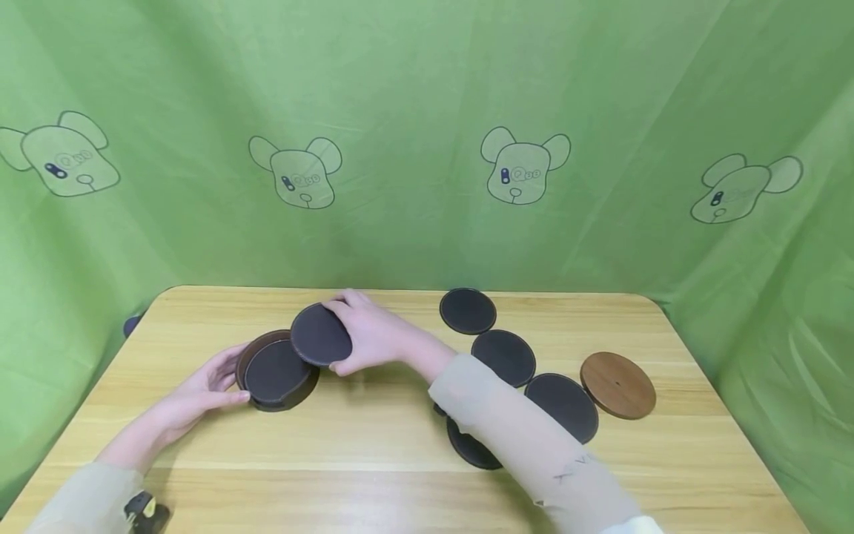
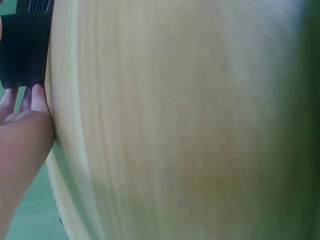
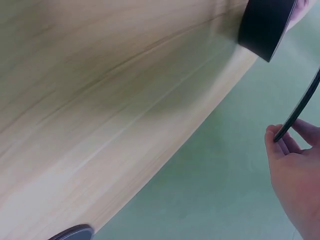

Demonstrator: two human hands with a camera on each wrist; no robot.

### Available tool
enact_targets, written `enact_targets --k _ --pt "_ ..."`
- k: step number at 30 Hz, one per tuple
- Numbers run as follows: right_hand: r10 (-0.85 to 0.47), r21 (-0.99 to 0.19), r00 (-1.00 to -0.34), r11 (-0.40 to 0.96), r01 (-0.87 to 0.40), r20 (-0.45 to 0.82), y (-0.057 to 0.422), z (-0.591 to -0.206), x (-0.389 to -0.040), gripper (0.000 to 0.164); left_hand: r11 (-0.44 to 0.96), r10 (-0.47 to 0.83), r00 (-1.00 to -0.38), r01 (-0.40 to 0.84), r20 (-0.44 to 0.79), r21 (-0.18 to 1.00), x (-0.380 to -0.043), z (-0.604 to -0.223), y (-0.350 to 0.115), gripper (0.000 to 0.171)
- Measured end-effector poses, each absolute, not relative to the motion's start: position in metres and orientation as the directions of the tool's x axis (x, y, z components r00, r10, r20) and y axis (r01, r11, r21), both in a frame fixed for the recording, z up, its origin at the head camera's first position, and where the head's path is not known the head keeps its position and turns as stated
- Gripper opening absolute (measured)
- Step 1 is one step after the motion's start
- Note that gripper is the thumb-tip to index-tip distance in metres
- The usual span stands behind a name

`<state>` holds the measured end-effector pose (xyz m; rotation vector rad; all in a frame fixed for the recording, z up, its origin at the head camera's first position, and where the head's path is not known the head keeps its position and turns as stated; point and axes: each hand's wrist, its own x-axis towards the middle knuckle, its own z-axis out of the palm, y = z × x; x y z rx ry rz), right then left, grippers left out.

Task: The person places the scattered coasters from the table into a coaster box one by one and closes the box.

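A round, dark coaster holder [image 1: 283,404] with a brown inner wall stands on the left of the table, a black coaster [image 1: 275,371] lying inside it. My left hand [image 1: 203,389] grips the holder's left side, thumb at the front and fingers behind; the left wrist view shows the fingertips at the holder's dark wall [image 2: 25,52]. Pinched by its edge in my right hand [image 1: 373,334] is another black coaster [image 1: 320,335], tilted and overlapping the holder's right rim in the head view. From the right wrist, this coaster [image 3: 302,105] shows edge-on, apart from the holder [image 3: 265,27].
Several black coasters lie right of centre, among them a far one [image 1: 468,311], a middle one [image 1: 505,357] and one [image 1: 563,404] partly behind my right sleeve [image 1: 527,430]. A brown wooden disc [image 1: 618,385] lies farther right. Green cloth [image 1: 427,245] hangs behind the table [image 1: 373,460].
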<state>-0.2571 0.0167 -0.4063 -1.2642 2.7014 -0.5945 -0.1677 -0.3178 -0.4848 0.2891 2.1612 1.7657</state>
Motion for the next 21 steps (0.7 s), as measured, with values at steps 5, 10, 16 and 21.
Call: enact_targets --k 5,10,16,21 --pt "-0.757 -0.386 -0.650 0.582 -0.716 0.066 0.000 -0.407 -0.258 0.106 0.207 0.365 -0.923 -0.051 -0.125 0.977 -0.169 -0.487 -0.319 0.089" --pt "-0.763 -0.377 -0.645 0.583 -0.720 0.051 -0.015 -0.412 -0.255 0.106 0.202 0.371 -0.920 -0.052 -0.125 0.978 -0.170 -0.488 -0.319 0.089" --pt "-0.767 -0.343 -0.641 0.595 -0.727 0.029 -0.031 -0.417 -0.249 0.106 0.199 0.379 -0.917 -0.051 -0.125 0.979 -0.170 -0.487 -0.319 0.088" --pt "-0.776 -0.281 -0.631 0.603 -0.747 0.010 -0.045 -0.420 -0.244 0.108 0.199 0.374 -0.918 -0.058 -0.131 0.978 -0.170 -0.486 -0.319 0.089"
